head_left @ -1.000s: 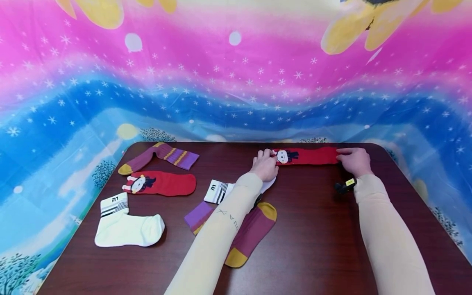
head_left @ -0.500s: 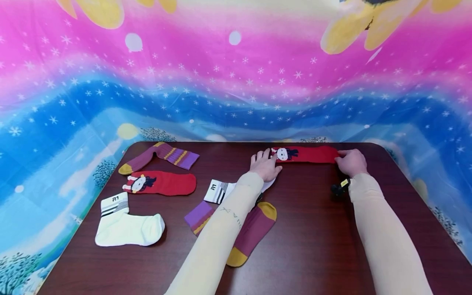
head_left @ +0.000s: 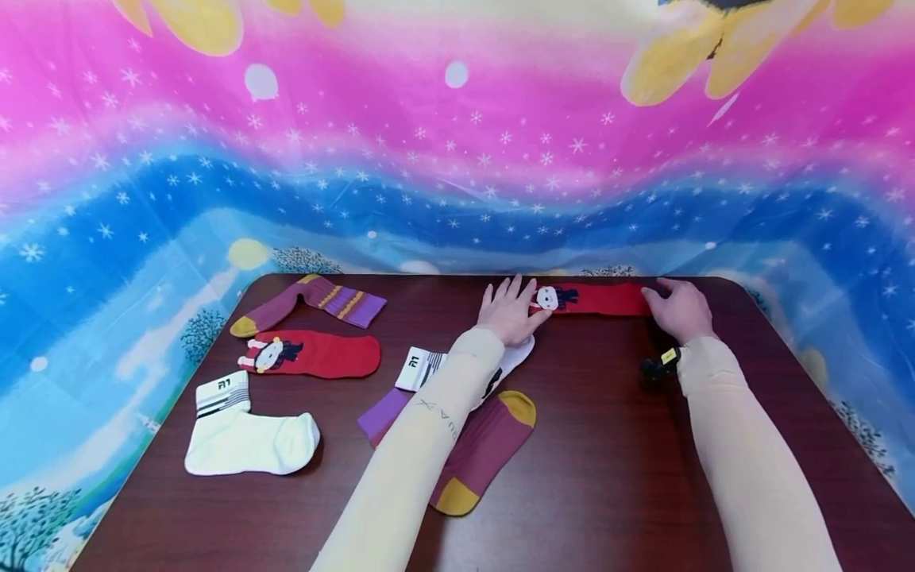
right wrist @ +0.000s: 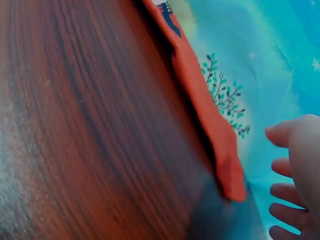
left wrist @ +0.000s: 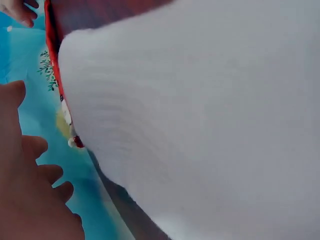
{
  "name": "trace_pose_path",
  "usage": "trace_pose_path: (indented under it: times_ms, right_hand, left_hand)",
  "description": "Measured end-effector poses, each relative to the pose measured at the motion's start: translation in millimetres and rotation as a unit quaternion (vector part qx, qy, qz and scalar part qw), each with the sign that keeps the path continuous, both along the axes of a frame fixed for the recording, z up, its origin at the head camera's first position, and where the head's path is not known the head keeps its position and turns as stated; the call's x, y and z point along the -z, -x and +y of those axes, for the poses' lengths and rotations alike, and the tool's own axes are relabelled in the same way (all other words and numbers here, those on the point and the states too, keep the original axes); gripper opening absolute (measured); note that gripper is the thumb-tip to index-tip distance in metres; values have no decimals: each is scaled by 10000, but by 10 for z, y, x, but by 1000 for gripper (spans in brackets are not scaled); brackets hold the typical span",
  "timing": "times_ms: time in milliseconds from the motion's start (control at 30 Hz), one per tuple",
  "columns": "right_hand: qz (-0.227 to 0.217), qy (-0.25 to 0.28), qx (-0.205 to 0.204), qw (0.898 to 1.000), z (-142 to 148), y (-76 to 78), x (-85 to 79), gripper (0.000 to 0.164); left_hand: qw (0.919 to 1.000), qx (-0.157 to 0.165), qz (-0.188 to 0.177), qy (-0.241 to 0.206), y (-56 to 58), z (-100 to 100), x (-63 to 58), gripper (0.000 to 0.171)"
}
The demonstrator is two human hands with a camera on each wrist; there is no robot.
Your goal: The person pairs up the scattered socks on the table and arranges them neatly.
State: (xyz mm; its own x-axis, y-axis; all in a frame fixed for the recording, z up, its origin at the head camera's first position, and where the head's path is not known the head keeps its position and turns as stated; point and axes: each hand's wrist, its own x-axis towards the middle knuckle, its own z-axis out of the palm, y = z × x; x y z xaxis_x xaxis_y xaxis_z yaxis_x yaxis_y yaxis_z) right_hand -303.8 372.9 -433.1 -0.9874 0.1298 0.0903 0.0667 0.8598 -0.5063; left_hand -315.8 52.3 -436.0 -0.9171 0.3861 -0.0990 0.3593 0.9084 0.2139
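Note:
A red sock (head_left: 608, 299) with a white cartoon figure lies flat along the table's far edge. At its figured end my left hand (head_left: 509, 314) is spread, fingers straight, with the thumb right by the sock. My right hand (head_left: 682, 310) is at the plain end; in the right wrist view its loosely bent fingers (right wrist: 290, 195) are apart from the sock and hold nothing. Under my left wrist lies a white sock (head_left: 422, 369) with black stripes, partly hidden by the forearm. A maroon sock (head_left: 493, 445) with mustard heel and toe lies partly beneath that same forearm.
On the table's left side lie a purple-and-maroon sock (head_left: 343, 306), another red sock (head_left: 336, 356) and a white sock (head_left: 250, 445). The brown table (head_left: 593, 477) ends at a printed cloth backdrop (head_left: 457, 175). A small black device (head_left: 658, 368) is at my right wrist.
My left hand has let go of the red sock's figured end and spread its fingers. My right hand has released the other end. The red sock now lies slightly nearer the far edge.

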Motion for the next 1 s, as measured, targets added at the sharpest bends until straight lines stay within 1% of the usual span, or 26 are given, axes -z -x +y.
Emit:
trace_pose_path:
  times_ms: [167,300,433,600,867,1000]
  right_hand:
    - [-33,-86,-67,9999,-72,-11,-89,84]
    - [14,-251,-184,9995,-162,-38,-181,90]
    - [120,-401,-295,9987,-239,-59,-251,93]
    - [123,-507,-319,9981,-329,-89,-314,95]
    - [327,-757,-352,9960,-487,-158,-405,96]
    - [385,-865,-382,9948,-560,-197,-454,96]
  left_hand:
    - [9997,71,229,-30,-34,-44,-103,74]
    - [9986,157,508,-48,-68,-90,-204,73]
    - [9973,174,693,-147,-100,-136,-287,72]
    - [9965,194,776,-262,-144,-193,-342,73]
    - [9960,185,848,-210,-261,-306,-406,85]
    - [9946,199,952,-350,-304,-360,-435,86]
